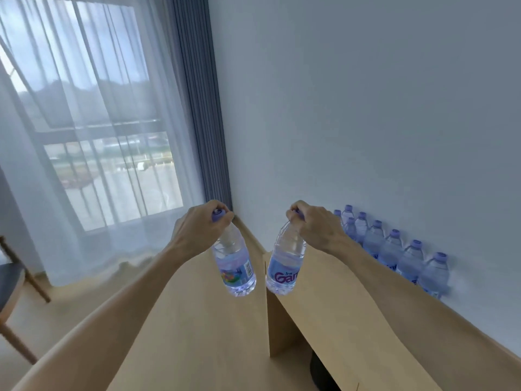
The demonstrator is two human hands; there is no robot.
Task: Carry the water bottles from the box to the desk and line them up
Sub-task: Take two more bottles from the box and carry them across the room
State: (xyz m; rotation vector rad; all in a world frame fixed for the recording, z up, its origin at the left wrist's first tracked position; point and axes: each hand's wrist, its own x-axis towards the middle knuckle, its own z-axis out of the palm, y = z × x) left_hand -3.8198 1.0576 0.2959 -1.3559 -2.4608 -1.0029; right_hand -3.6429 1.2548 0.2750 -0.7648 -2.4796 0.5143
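Observation:
My left hand [198, 225] grips a clear water bottle [235, 262] by its purple cap, and the bottle hangs tilted in the air. My right hand [313, 224] holds a second bottle [286, 266] the same way, its purple lettering facing me. Both bottles hang near the left end of the light wooden desk [352, 306]. Along the wall on the desktop stands a row of several bottles [392, 249] with purple caps. The box is out of view.
The desk runs along a white wall [366, 108] on the right. To the left are sheer curtains [93, 136] over a window, a grey drape [197, 108], and a wooden chair [14, 292] on the floor. A dark round object [321, 373] sits under the desk.

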